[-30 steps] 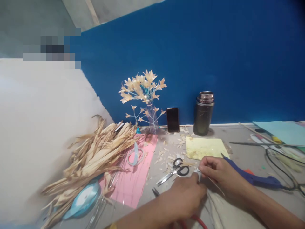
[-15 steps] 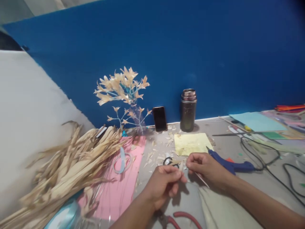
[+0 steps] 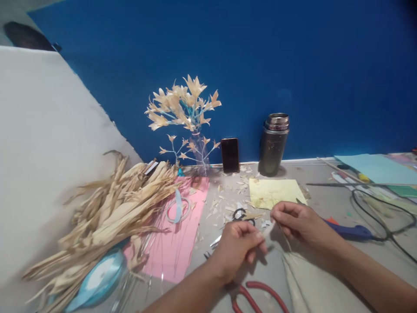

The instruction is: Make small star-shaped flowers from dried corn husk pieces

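My left hand [image 3: 241, 248] is closed, thumb and fingers pinching a small pale strip [image 3: 268, 229], which looks like corn husk. My right hand [image 3: 301, 221] is closed too, its fingertips at the strip's other end, pinching a thin pale stem or wire [image 3: 286, 241] that slants down below the fingers. Just behind my left hand lie scissors [image 3: 239, 213] with black handles, partly covered by it. Red-handled pliers [image 3: 250, 300] rest in front, their jaws hidden under my left wrist. A blue glue gun [image 3: 353, 231] lies right of my right hand, which covers part of it.
Dried corn husks [image 3: 107, 217] are heaped at left, beside a blue ribbon roll [image 3: 100, 276] and pink paper [image 3: 169, 261]. Husk flowers [image 3: 185, 104], a phone [image 3: 230, 155] and a dark flask [image 3: 273, 145] stand at the back. Yellow paper [image 3: 276, 191] lies among scraps; a black cord [image 3: 355, 204] loops right.
The view has turned slightly left, so the scene sits farther right. A pale strip now shows stretched between my fingertips. Both hands stay close together.
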The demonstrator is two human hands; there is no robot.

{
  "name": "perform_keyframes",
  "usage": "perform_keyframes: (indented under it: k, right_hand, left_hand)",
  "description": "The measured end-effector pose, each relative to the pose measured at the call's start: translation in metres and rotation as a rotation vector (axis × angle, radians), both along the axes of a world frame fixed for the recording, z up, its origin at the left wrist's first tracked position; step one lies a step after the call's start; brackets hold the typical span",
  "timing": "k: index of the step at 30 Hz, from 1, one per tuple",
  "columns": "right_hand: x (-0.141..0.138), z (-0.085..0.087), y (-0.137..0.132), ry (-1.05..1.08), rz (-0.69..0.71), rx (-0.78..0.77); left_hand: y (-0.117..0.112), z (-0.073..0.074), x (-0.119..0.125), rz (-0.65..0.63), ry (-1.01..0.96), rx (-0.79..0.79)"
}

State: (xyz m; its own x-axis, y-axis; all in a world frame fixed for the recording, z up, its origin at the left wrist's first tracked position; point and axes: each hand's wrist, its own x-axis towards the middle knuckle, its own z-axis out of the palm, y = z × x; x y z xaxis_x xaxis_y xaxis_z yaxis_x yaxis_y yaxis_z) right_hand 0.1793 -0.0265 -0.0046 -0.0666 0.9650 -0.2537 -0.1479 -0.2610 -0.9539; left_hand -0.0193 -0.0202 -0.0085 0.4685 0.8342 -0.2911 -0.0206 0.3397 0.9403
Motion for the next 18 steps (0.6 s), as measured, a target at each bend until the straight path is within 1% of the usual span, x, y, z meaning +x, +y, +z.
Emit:
perform_keyframes:
  k: [2, 4, 6, 7, 8, 9, 11, 12, 13, 14, 15, 16, 18]
  right_hand:
    - [0.002, 0.0, 0.0, -0.024, -0.015, 0.018]
    - [0.005, -0.001, 0.001, -0.03, -0.022, 0.051]
    - [0.007, -0.001, 0.003, -0.023, -0.017, 0.072]
    - [0.008, -0.001, 0.004, -0.021, -0.018, 0.077]
    - [0.008, 0.0, 0.005, -0.023, -0.026, 0.08]
    - [0.009, 0.0, 0.005, -0.032, -0.037, 0.08]
    - [0.01, 0.002, 0.006, -0.06, -0.067, 0.084]
    - [0.011, 0.002, 0.007, -0.069, -0.081, 0.088]
    - [0.012, 0.002, 0.007, -0.072, -0.091, 0.092]
    - [0.012, 0.002, 0.008, -0.068, -0.096, 0.096]
    - [0.013, 0.003, 0.008, -0.06, -0.094, 0.097]
    - [0.014, 0.003, 0.008, -0.052, -0.089, 0.097]
    - [0.014, 0.004, 0.007, -0.05, -0.069, 0.092]
  left_hand:
    - [-0.006, 0.0, 0.0, -0.101, 0.08, 0.017]
    - [-0.013, 0.001, 0.0, -0.256, 0.135, 0.055]
    - [-0.016, 0.005, -0.001, -0.367, 0.145, 0.177]
    - [-0.014, 0.008, -0.003, -0.371, 0.161, 0.271]
    - [-0.01, 0.01, -0.005, -0.333, 0.198, 0.374]
    - [-0.003, 0.012, -0.008, -0.262, 0.269, 0.471]
    - [0.016, 0.015, -0.017, -0.062, 0.508, 0.598]
    - [0.027, 0.016, -0.022, 0.003, 0.656, 0.65]
    - [0.036, 0.015, -0.026, 0.032, 0.813, 0.722]
    - [0.045, 0.014, -0.03, 0.008, 0.932, 0.774]
    - [0.052, 0.013, -0.034, -0.036, 1.006, 0.778]
    - [0.056, 0.01, -0.036, -0.07, 1.04, 0.773]
    - [0.06, 0.006, -0.039, -0.116, 1.048, 0.745]
